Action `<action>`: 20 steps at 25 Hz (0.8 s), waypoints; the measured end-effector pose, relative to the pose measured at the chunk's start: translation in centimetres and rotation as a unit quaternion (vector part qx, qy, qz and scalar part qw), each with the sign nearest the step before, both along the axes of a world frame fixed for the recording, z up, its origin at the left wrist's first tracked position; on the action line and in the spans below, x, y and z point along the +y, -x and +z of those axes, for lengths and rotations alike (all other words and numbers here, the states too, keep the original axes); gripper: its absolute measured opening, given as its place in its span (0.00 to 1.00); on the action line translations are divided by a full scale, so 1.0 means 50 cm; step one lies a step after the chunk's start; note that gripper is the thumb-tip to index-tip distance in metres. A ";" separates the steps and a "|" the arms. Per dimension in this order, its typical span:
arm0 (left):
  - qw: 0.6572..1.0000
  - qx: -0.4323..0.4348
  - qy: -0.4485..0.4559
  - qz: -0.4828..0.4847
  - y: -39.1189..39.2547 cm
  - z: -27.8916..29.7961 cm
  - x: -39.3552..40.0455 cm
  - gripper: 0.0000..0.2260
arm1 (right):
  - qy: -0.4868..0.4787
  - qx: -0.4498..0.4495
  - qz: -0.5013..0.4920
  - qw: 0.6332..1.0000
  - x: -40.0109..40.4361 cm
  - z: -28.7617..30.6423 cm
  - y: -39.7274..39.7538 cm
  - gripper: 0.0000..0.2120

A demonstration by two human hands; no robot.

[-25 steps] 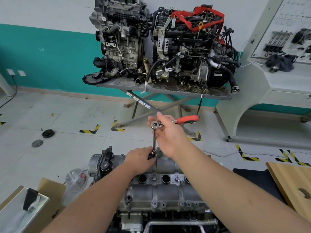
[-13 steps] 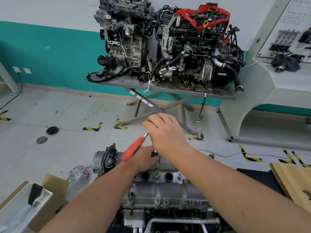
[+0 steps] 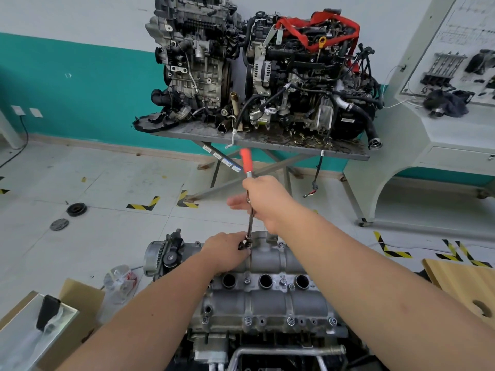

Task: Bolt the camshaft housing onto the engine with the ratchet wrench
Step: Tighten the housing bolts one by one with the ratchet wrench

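My left hand [image 3: 227, 247] pinches the socket on the camshaft housing [image 3: 267, 298] so it stays seated; right hand [image 3: 263, 200] grips the ratchet wrench [image 3: 246, 162] head above.

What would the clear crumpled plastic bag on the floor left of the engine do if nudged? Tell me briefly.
The clear crumpled plastic bag looks thin and wrinkled, so probably floppy and light. It likely slides or crumples rather than rolls. Small red contents inside may shift.

The right hand [image 3: 263, 202] grips the ratchet wrench [image 3: 246, 163] upright; the left hand [image 3: 227, 249] pinches its socket [image 3: 245, 245] on the camshaft housing [image 3: 267, 298].
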State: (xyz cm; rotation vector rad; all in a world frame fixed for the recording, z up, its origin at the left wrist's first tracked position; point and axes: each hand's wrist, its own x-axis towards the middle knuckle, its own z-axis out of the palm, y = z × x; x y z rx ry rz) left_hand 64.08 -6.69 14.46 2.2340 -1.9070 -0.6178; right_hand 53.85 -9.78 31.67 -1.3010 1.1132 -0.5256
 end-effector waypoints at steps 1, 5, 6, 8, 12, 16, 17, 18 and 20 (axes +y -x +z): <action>1.000 0.002 -0.004 -0.002 -0.001 0.000 -0.002 0.17 | -0.063 -0.073 -0.040 0.995 0.001 -0.004 -0.003 0.03; 1.000 0.006 -0.007 -0.009 -0.004 -0.003 -0.002 0.17 | -0.182 -0.251 -0.145 0.940 -0.002 -0.037 -0.005 0.03; 1.000 0.008 -0.010 -0.008 -0.004 -0.003 -0.003 0.16 | -0.157 -0.251 -0.162 0.941 0.000 -0.047 -0.002 0.02; 1.000 0.009 -0.018 -0.004 -0.005 -0.003 -0.004 0.16 | -0.056 -0.230 -0.176 0.956 0.011 -0.068 0.005 0.02; 0.999 0.016 -0.048 -0.008 -0.007 -0.001 -0.009 0.13 | 0.094 -0.200 -0.126 0.967 0.043 -0.096 0.006 0.08; 0.996 0.003 -0.086 -0.018 -0.004 0.006 -0.012 0.11 | 0.287 -0.134 -0.049 0.947 0.045 -0.123 0.013 0.15; 0.996 0.003 -0.091 -0.023 -0.004 0.006 -0.012 0.10 | 0.315 -0.138 -0.034 0.938 0.041 -0.128 0.020 0.16; 0.996 0.017 -0.086 -0.014 -0.004 0.005 -0.012 0.10 | 0.342 -0.124 -0.022 0.931 0.034 -0.134 0.028 0.16; 0.996 0.074 -0.048 0.003 -0.007 -0.004 -0.011 0.14 | 0.541 -0.021 -0.015 0.840 0.011 -0.142 0.044 0.15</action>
